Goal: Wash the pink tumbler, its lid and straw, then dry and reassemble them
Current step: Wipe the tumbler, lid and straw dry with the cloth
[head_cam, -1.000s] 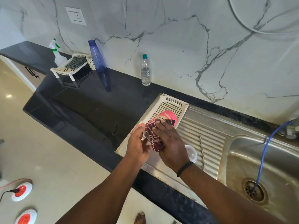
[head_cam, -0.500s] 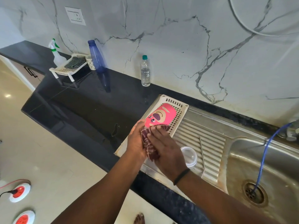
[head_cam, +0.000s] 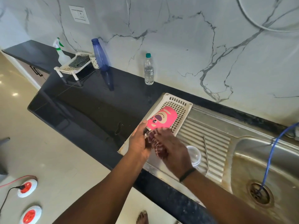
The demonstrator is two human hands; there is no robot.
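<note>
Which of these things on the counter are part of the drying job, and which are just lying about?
In the job: pink cartoon-face tumbler, dark red checked cloth, clear round lid, thin metal straw.

Lying about: blue plastic bottle, clear water bottle, white spray bottle, small white rack.

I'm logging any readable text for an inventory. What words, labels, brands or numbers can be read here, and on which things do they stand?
No text can be read in this view.
Pink tumbler: a printed cartoon bear face only, no words.
Clear plastic water bottle with a teal cap: any label is too small to read.
White spray bottle with a green trigger: nothing legible.
White wall socket plate: no markings can be made out.
</note>
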